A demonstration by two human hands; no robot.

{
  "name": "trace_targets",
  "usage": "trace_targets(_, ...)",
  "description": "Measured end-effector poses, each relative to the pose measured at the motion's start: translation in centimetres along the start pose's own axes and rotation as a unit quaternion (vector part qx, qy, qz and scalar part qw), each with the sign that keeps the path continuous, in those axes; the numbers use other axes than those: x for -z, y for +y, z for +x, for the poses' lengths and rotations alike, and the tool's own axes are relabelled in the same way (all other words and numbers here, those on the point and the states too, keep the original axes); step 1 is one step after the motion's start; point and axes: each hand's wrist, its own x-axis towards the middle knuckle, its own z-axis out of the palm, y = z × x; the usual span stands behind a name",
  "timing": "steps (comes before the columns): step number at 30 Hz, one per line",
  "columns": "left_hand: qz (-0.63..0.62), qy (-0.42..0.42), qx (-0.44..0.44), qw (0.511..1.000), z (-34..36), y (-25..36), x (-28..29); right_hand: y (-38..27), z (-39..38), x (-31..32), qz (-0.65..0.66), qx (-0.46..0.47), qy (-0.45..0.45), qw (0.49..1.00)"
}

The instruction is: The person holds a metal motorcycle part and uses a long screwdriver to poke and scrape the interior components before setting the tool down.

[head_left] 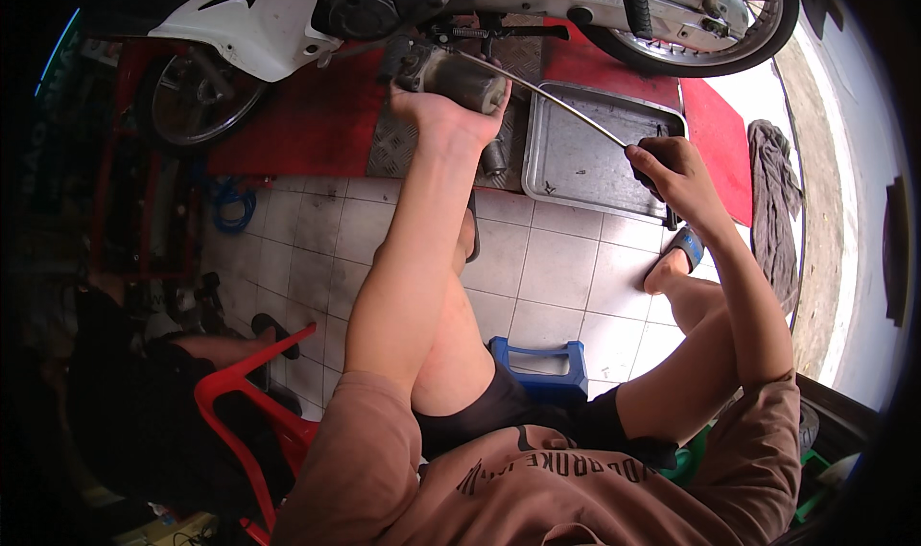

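Observation:
Under the motorcycle (249, 23), my left hand (443, 119) is turned palm up. Its fingers curl around a dirty, dark cylindrical motorcycle part (465, 81) with a rougher end toward the left. My right hand (676, 167) is closed around the dark handle of a long screwdriver (566, 106). The bright shaft slants up and left, its tip at or just over the part near my left fingers. Whether the tip touches the part I cannot tell. A small grey cylinder (494, 157) lies on the platform just below my left hand.
A metal tray (585, 167) lies on the red platform (297, 114) beneath the screwdriver. A grey cloth (770, 172) hangs at the right. On the tiled floor are a blue stool (571, 383), a red chair (216, 388) and a blue coil (233, 207). Another person (125, 383) is at the left.

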Motion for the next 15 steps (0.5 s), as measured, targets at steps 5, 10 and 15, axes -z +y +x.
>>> trace_targets(5,0.004,-0.033,0.018,0.999,0.40,-0.13,0.24,0.25,0.18,-0.23,-0.001,-0.007,-0.001,1.000)
trace_targets(10,0.002,-0.022,0.013,1.000,0.13,-0.41,0.09,0.61,0.29,-0.29,0.004,-0.010,0.001,1.000)
trace_targets(15,0.006,-0.026,0.001,1.000,0.08,-0.57,0.05,0.97,0.34,-0.11,0.002,-0.010,-0.002,1.000)
